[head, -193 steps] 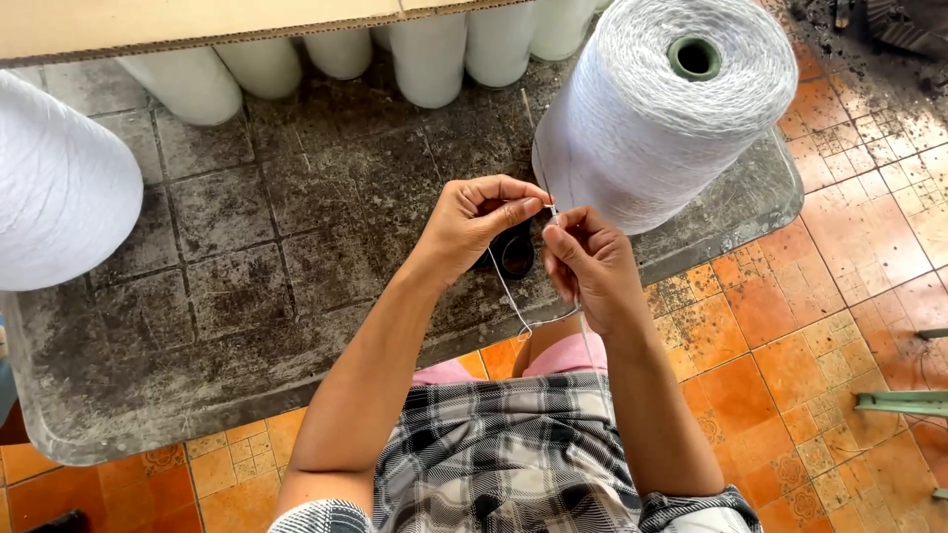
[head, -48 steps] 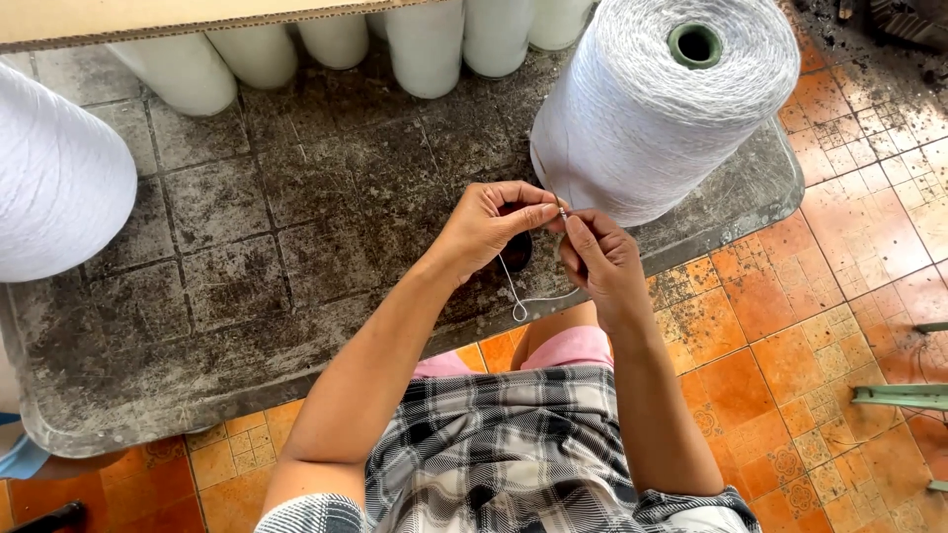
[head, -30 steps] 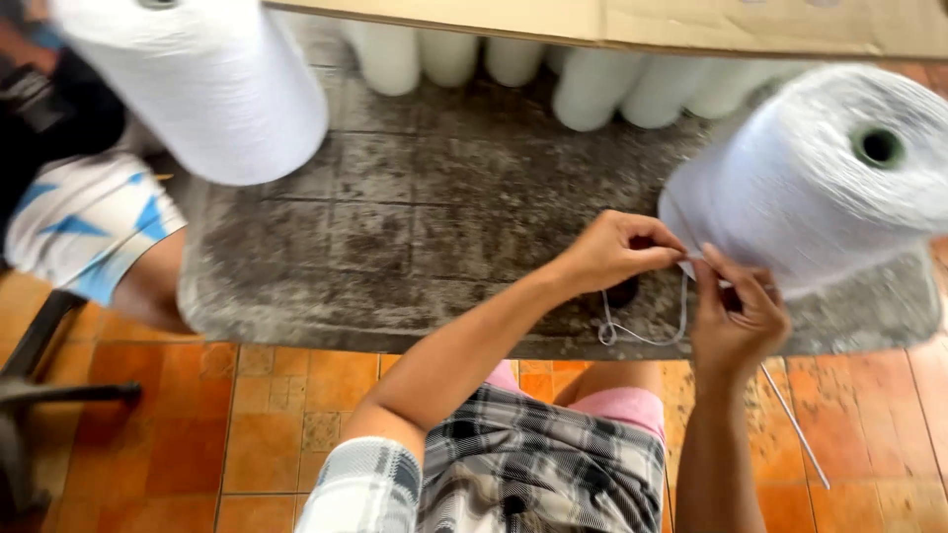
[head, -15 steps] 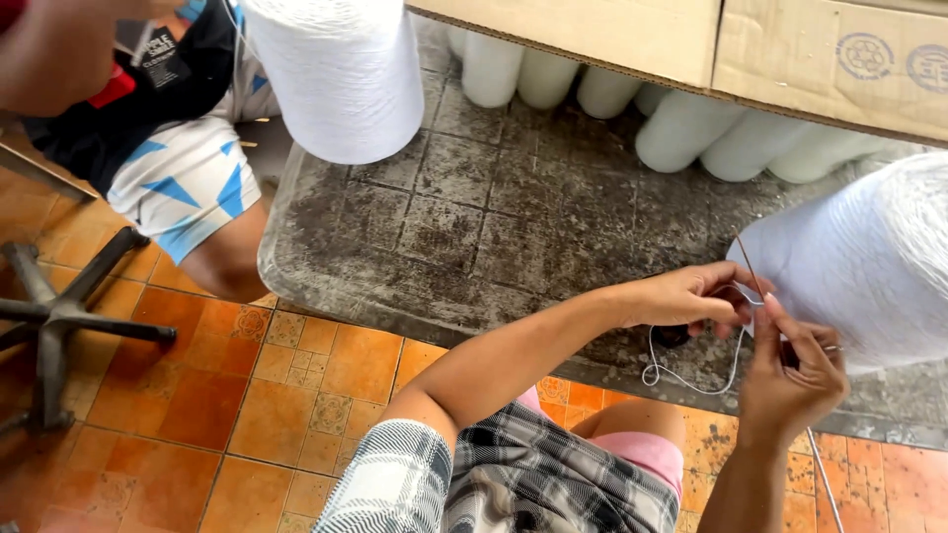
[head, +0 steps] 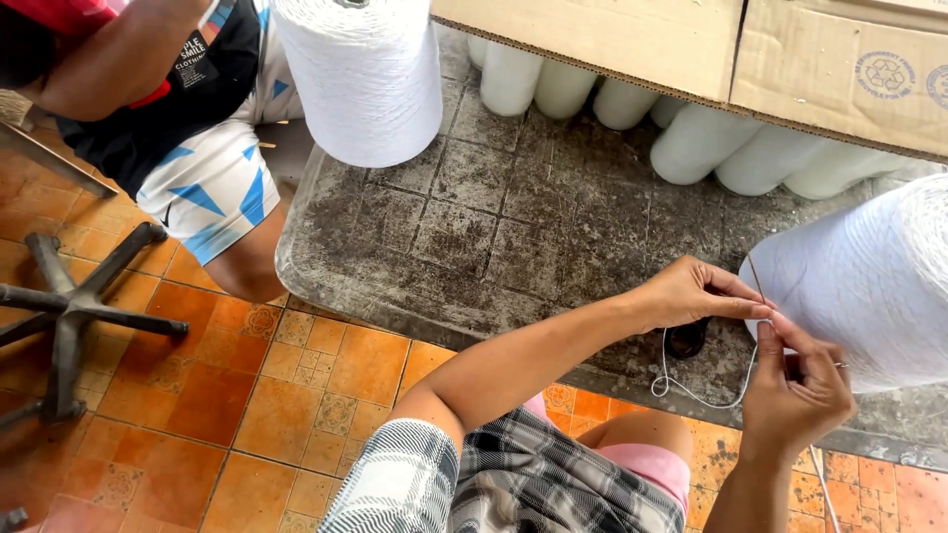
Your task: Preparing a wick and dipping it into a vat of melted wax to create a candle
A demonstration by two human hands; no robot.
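Note:
My left hand (head: 686,293) and my right hand (head: 798,385) meet at fingertip level, both pinching a thin white thread (head: 691,392) whose slack loop hangs below them. The pinch point lies right against a large white yarn cone (head: 869,281) lying at the right edge of the view. A thin stick (head: 754,273) rises from between my fingers. Below my left hand a small black ring-shaped object (head: 685,340) rests on the tray.
A grimy grey tray (head: 474,227) covers the orange tiled floor (head: 247,395). Another large white cone (head: 360,74) stands at its far left. Several white cones lie under cardboard boxes (head: 691,39). A seated person (head: 178,128) and a chair base (head: 69,316) are at left.
The view has swung left, bringing the seated person and chair base into sight. My hands stay together on the thread, the loop still hanging below them.

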